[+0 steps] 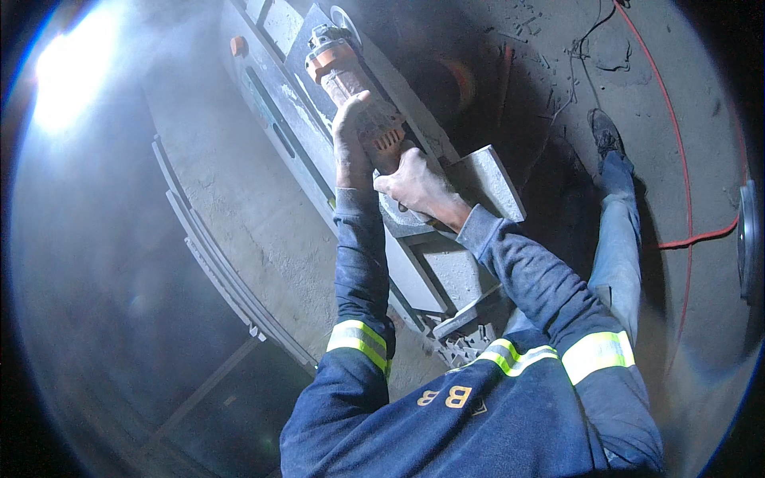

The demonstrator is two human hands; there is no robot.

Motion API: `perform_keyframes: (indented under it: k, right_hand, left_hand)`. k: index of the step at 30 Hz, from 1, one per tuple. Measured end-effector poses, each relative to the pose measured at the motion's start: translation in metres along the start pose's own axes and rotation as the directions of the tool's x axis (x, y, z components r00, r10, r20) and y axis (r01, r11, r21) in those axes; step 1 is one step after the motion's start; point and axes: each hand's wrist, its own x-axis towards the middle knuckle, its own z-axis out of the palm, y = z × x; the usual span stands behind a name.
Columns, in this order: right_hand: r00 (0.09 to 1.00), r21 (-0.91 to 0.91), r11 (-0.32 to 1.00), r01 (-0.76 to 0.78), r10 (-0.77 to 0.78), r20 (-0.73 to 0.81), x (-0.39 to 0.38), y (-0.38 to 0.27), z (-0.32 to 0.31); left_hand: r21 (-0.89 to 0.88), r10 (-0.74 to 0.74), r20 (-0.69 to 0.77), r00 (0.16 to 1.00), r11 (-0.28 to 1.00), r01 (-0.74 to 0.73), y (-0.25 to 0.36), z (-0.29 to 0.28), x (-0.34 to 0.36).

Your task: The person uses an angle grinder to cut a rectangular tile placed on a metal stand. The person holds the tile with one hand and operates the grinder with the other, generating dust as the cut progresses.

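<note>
Both my hands are closed round a dusty orange-and-grey angle grinder, which points away from me. My left hand wraps the left side of its body, behind the orange collar. Nearer to me, my right hand grips its rear handle. The grinder's thin disc stands on edge at the far end, over the side of a pale grey slab. Dust in the air blurs the surroundings there, and I cannot tell whether the disc touches the slab.
A long bar with slots lies left of the slab. An offcut piece juts out at the right, and broken bits lie close to my body. Red cord runs over the floor at right, beyond my shoe. Bright light glares at upper left.
</note>
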Motion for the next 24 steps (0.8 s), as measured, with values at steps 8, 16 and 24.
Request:
perform_keyframes:
  k: [8, 16, 24]
  right_hand:
    - [0.998, 0.019, 0.999, 0.035, -0.034, -0.044, -0.001, -0.008, -0.002]
    - [0.998, 0.037, 0.998, -0.046, 0.048, -0.036, -0.016, 0.002, 0.004]
    - [0.999, -0.023, 0.999, -0.043, 0.042, -0.033, -0.019, -0.002, 0.001]
  left_hand:
    - [-0.007, -0.027, -0.001, 1.000, 1.000, 0.027, 0.001, 0.001, 0.004]
    - [0.055, 0.072, -0.042, 0.996, 0.996, -0.070, -0.008, 0.000, -0.008]
    - [0.021, 0.066, 0.009, 0.998, 0.998, -0.066, -0.005, 0.003, -0.009]
